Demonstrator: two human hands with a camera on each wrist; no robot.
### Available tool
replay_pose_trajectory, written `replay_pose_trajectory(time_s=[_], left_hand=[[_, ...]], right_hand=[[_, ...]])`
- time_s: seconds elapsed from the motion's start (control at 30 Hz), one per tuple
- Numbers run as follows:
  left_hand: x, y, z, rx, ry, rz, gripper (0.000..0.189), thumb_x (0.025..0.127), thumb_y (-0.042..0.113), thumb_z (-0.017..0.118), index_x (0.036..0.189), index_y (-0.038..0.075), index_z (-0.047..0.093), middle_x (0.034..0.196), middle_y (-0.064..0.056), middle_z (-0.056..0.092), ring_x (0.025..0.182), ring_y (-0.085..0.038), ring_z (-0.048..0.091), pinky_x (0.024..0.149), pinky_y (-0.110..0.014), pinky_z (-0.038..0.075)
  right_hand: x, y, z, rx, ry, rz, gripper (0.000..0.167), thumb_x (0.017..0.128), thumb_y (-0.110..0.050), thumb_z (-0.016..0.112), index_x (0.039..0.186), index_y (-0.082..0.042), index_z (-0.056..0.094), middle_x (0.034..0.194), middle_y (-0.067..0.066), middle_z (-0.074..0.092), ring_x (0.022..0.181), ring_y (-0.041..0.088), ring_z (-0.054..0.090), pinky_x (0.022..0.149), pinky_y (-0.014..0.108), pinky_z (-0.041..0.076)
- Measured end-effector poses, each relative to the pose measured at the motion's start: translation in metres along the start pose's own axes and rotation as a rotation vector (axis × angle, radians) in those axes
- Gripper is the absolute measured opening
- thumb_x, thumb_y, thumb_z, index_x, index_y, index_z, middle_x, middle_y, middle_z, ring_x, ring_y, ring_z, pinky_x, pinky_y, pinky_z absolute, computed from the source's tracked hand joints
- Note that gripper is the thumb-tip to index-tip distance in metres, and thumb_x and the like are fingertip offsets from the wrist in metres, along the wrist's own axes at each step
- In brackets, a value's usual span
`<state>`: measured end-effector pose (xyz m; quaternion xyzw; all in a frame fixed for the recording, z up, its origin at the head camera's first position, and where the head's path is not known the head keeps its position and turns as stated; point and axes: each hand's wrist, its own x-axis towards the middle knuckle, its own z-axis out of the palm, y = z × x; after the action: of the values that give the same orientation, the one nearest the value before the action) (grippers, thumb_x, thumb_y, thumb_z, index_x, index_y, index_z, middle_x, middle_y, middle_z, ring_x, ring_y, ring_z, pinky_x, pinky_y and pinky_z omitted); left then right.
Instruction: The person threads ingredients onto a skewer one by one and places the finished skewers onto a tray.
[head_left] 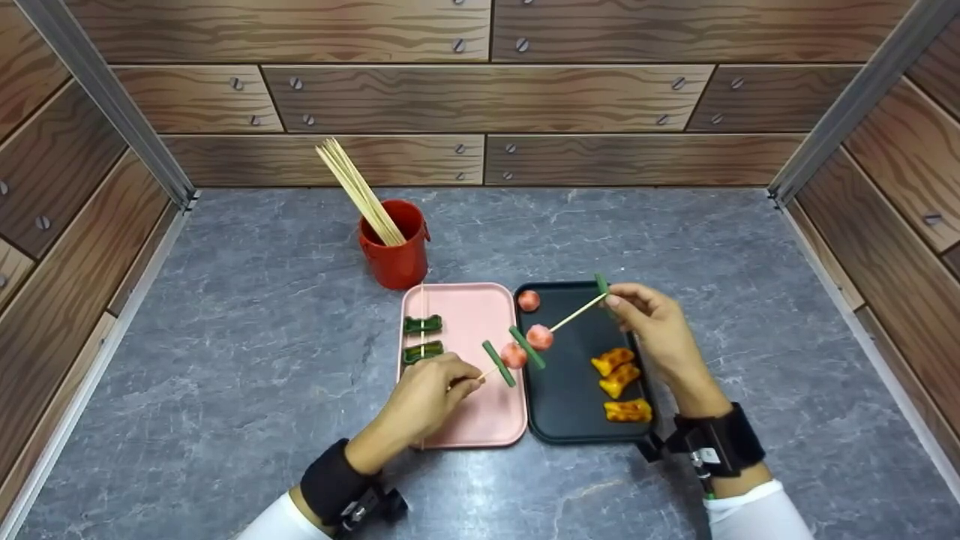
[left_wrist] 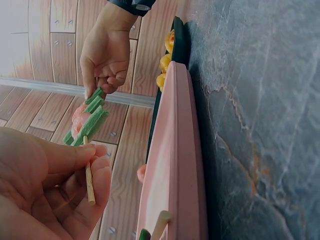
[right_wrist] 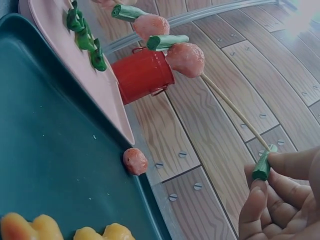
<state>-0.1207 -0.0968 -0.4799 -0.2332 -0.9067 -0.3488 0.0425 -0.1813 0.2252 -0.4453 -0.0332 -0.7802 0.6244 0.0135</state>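
Observation:
My left hand [head_left: 433,391] pinches the lower end of a bamboo skewer [head_left: 577,312] between thumb and fingers, holding it slantwise above the two trays. Threaded on it are two green sticks [head_left: 499,364] alternating with two pink balls [head_left: 540,337]. At the skewer's far tip my right hand [head_left: 658,330] pinches a third green stick [right_wrist: 262,165] crosswise, right at the point. On the pink tray [head_left: 471,300] lies another skewer bearing dark green pepper-like pieces [head_left: 424,324], partly hidden behind my left hand.
A dark tray [head_left: 562,420] adjoins the pink one; it holds a loose pink ball [head_left: 529,301] and three yellow-brown pieces [head_left: 628,410]. Behind the pink tray stands a red bucket [head_left: 397,262] with a bundle of bamboo skewers [head_left: 360,191] leaning out. Wood-patterned walls enclose the grey table.

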Motion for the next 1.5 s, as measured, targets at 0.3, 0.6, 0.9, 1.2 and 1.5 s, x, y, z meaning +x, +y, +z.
replay_pose_trajectory(time_s=[0.3,0.6,0.9,1.2,1.5], left_hand=[[0.0002,-0.001,0.0007,-0.003,0.0,-0.009,0.009,0.095,0.013,0.076,0.101,0.011,0.083,0.091,-0.002,0.078,0.085,-0.018,0.074,0.078,-0.032,0.061],[0.0,-0.0004,0.0001,0.003,-0.004,-0.011,0.009,0.095,0.013,0.076,0.1,0.011,0.083,0.091,-0.002,0.078,0.087,-0.019,0.075,0.081,-0.034,0.062],[-0.0001,-0.0014,0.0,0.0,-0.009,0.001,0.009,0.095,0.012,0.077,0.1,0.011,0.083,0.092,-0.003,0.079,0.087,-0.019,0.075,0.081,-0.034,0.062],[0.0,-0.0017,0.0006,0.018,-0.012,0.015,0.009,0.093,0.01,0.078,0.1,0.01,0.083,0.091,-0.003,0.079,0.087,-0.02,0.076,0.082,-0.035,0.062],[-0.0002,-0.0018,0.0019,0.025,-0.024,0.02,0.009,0.092,0.009,0.078,0.1,0.01,0.084,0.09,-0.003,0.078,0.085,-0.019,0.075,0.078,-0.033,0.061]], right_hand=[[-0.0017,-0.003,-0.0015,0.028,0.009,0.008,0.017,0.104,-0.007,0.065,0.118,0.001,0.071,0.085,-0.016,0.075,0.079,0.007,0.062,0.071,0.021,0.053],[-0.0028,-0.0024,-0.0011,0.144,0.022,-0.004,0.014,0.104,-0.004,0.064,0.107,-0.008,0.076,0.082,-0.011,0.073,0.071,0.006,0.059,0.066,0.019,0.052],[-0.0042,-0.0028,-0.0021,0.219,0.012,0.026,0.023,0.1,0.001,0.067,0.095,-0.019,0.078,0.078,-0.009,0.07,0.069,0.006,0.058,0.064,0.018,0.051],[-0.0038,-0.002,-0.0038,0.192,-0.004,0.036,0.025,0.097,0.003,0.07,0.091,-0.02,0.079,0.077,-0.009,0.071,0.071,0.006,0.061,0.064,0.019,0.051],[-0.0048,-0.0012,-0.004,0.184,-0.035,0.05,0.028,0.098,0.003,0.069,0.089,-0.022,0.078,0.076,-0.01,0.07,0.071,0.007,0.06,0.064,0.019,0.049]])
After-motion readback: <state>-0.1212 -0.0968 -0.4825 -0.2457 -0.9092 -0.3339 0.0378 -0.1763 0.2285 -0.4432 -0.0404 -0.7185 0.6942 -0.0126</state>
